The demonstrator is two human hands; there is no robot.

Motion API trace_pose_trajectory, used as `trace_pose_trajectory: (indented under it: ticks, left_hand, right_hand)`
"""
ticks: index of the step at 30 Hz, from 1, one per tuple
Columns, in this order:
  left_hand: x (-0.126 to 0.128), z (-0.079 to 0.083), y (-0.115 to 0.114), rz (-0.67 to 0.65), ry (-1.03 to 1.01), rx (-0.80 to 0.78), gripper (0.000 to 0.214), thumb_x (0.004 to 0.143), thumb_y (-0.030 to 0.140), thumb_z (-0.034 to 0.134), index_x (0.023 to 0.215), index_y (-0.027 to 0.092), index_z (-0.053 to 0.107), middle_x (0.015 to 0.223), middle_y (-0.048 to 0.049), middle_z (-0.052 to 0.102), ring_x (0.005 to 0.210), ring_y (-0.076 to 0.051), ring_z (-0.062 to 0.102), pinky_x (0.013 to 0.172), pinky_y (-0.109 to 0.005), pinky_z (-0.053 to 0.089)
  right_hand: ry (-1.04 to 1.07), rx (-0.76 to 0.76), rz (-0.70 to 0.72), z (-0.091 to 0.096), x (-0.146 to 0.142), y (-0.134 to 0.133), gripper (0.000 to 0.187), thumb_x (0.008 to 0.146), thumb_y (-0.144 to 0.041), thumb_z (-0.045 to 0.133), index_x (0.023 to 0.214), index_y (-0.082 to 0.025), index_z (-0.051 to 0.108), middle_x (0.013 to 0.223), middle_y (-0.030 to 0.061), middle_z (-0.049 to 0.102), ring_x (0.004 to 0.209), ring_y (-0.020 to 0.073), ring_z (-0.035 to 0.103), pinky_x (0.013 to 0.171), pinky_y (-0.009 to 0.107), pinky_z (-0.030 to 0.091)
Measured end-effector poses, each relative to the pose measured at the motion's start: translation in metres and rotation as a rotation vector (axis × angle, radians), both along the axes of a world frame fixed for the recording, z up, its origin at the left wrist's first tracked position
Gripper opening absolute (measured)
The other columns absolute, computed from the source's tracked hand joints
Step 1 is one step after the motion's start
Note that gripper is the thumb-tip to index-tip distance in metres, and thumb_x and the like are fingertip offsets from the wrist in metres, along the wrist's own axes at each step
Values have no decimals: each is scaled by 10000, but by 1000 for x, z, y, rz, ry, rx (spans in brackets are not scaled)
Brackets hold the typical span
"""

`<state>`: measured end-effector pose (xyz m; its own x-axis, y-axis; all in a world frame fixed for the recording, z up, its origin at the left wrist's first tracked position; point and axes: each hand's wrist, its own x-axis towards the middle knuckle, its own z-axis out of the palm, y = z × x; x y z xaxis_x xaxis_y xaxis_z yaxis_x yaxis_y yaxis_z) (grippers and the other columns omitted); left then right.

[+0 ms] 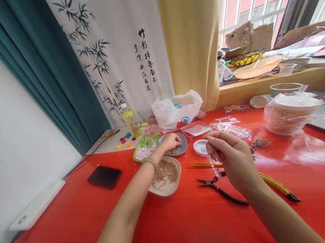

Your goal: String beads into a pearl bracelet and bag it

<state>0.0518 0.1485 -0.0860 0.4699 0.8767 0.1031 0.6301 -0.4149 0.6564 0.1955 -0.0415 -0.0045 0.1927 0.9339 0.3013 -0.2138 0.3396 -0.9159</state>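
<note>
My left hand (171, 142) reaches over a blue-grey dish (184, 144), its fingertips bunched down at small brown-gold beads (175, 150); whether a bead is between them is hidden. My right hand (232, 156) is closed in a pinch, and a strand of pale pink, clear beads (215, 168) hangs below its fingers. Partly under my left forearm lies a cream dish (175, 186) of gold beads (167, 171). Behind it, a green dish (136, 154) holds pearly white beads (144, 149). Pliers (209, 183) with black and yellow handles lie beneath my right hand, near golden tweezers (199, 165).
A phone (105, 177) lies on the left of the red table (173, 228). Further back stand a bottle (131, 121) and a white plastic bag (167, 115). A white round lid (200, 147), clear packets (233, 129) and a bag-wrapped tub (291, 113) are toward the right.
</note>
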Motion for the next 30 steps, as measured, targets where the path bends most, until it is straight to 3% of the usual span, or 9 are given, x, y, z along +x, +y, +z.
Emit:
trace_pose_trajectory:
  ticks: [7, 13, 14, 17, 22, 30]
  left_hand:
    - [-25, 26, -15, 56, -273, -63, 137, 606, 199, 631, 687, 89, 646, 620, -50, 615, 522, -96, 499, 551, -237, 414]
    - [-57, 40, -64, 95, -535, -123, 229, 679, 277, 621, 849, 125, 604, 841, -66, 611, 660, -92, 550, 608, -225, 444]
    - [-59, 41, -75, 91, -586, -159, 238, 685, 286, 623, 864, 131, 598, 845, -61, 608, 671, -91, 556, 612, -222, 450]
    - [-61, 39, -112, 110, -932, -470, 216, 625, 226, 695, 792, 138, 589, 751, -14, 604, 616, -67, 554, 604, -200, 457]
    - [-53, 36, -155, 98, -1056, -681, 172, 616, 198, 709, 739, 114, 623, 715, -20, 647, 618, -61, 581, 612, -166, 461]
    - [-56, 36, -162, 125, -1153, -687, 122, 625, 141, 694, 725, 96, 641, 707, -40, 670, 608, -67, 602, 614, -161, 469]
  right_hand:
    - [10, -13, 20, 3, 1, -2, 99, 724, -246, 575, 650, -181, 564, 490, -52, 479, 421, 56, 363, 423, 208, 286]
    - [-78, -107, 136, -2, -8, -3, 117, 739, -263, 557, 662, -175, 558, 502, -39, 515, 427, 61, 368, 432, 209, 285]
    - [-89, -131, 177, -5, -12, -3, 119, 740, -263, 556, 663, -173, 555, 503, -38, 521, 424, 59, 371, 432, 207, 283]
    - [-122, -215, 314, -13, -24, -4, 133, 743, -269, 548, 659, -166, 546, 497, -34, 535, 405, 52, 380, 424, 202, 274]
    - [-155, -332, 419, -24, -41, -6, 179, 740, -278, 536, 606, -163, 512, 479, -24, 549, 370, 45, 364, 393, 199, 231]
    - [-204, -376, 425, -26, -47, -10, 171, 739, -279, 533, 616, -166, 496, 483, -17, 583, 366, 49, 398, 409, 196, 278]
